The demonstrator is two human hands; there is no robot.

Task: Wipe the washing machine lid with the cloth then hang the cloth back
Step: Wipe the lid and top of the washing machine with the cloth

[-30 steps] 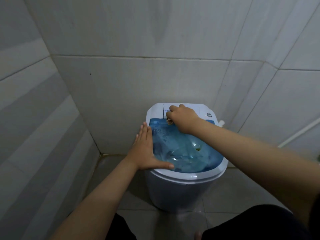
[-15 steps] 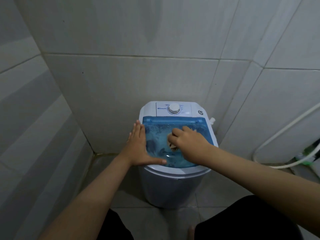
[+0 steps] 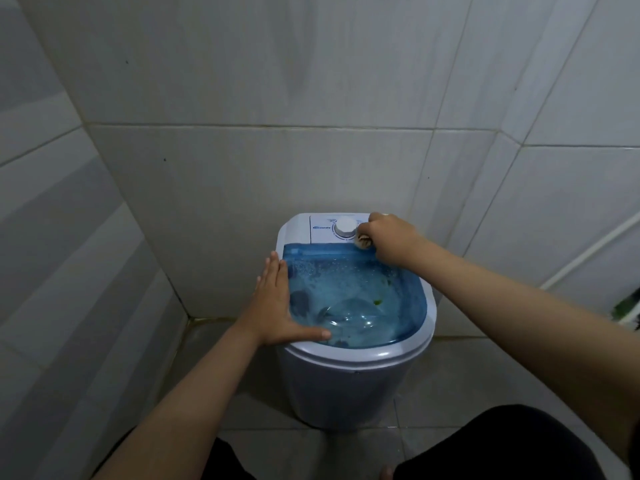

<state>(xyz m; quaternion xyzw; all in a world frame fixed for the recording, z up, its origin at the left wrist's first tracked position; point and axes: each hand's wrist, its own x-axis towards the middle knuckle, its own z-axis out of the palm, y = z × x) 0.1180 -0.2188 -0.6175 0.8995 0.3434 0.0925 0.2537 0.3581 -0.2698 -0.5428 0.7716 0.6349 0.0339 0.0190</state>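
Note:
A small white washing machine (image 3: pixel 346 386) stands in a tiled corner, topped by a translucent blue lid (image 3: pixel 356 296). My left hand (image 3: pixel 277 303) lies flat and spread on the lid's left edge, thumb along the front rim. My right hand (image 3: pixel 391 237) is closed around a small brownish cloth (image 3: pixel 363 242), most of it hidden in the fist. That fist presses on the white control panel at the back right, just beside the round white dial (image 3: pixel 345 228). A small green speck (image 3: pixel 377 301) shows on the lid.
Tiled walls close in on the left and behind the machine. A white pipe (image 3: pixel 588 251) runs diagonally down the right wall, with something green (image 3: pixel 627 303) at the right edge. My dark-clothed knees (image 3: pixel 502 445) are at the bottom, over the tiled floor.
My right hand with the cloth has moved from the middle of the blue lid up and right to the control panel beside the dial. My left hand has stayed on the lid's left edge.

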